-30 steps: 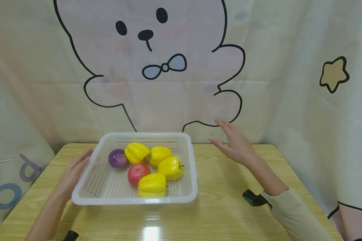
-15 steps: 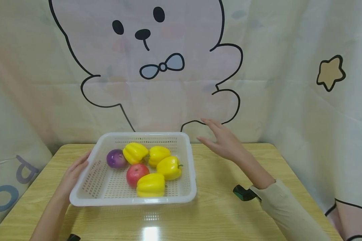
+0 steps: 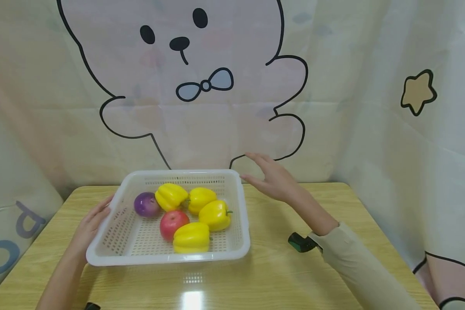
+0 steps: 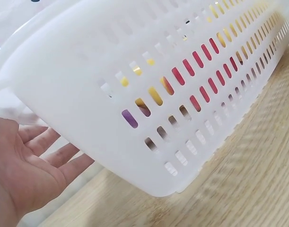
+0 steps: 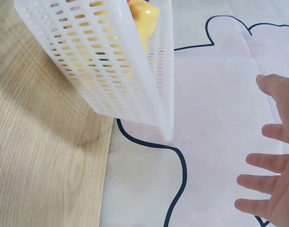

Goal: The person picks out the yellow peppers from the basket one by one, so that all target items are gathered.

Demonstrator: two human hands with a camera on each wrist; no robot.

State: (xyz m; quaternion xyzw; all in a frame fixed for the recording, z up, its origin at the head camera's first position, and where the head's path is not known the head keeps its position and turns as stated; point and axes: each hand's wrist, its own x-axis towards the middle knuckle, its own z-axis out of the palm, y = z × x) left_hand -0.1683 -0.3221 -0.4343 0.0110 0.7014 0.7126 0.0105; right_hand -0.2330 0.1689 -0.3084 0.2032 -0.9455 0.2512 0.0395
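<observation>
A white plastic basket (image 3: pixel 166 259) with slotted walls stands on the table. In it lie a red apple (image 3: pixel 173 224), a round purple vegetable (image 3: pixel 147 204) that looks like an onion, and several yellow bell peppers (image 3: pixel 191 237). At the basket's left side is my left hand (image 3: pixel 88 230), its fingers (image 4: pixel 68 165) extended and partly behind the wall in the left wrist view. My right hand (image 3: pixel 274 180) hovers beyond the basket's right rear corner, thumb and fingers spread, holding nothing. In the right wrist view, a gap separates its fingertips (image 5: pixel 250 182) from the basket.
The wooden table (image 3: pixel 275 275) extends in front and to the right of the basket. A curtain (image 3: pixel 201 125) printed with a cartoon bear hangs close behind the table's back edge. A black device (image 3: pixel 302 242) sits at the right wrist.
My right hand has moved left, closer to the basket's right rear corner. The left hand stays at the basket's left side. The whole head view has shifted slightly.
</observation>
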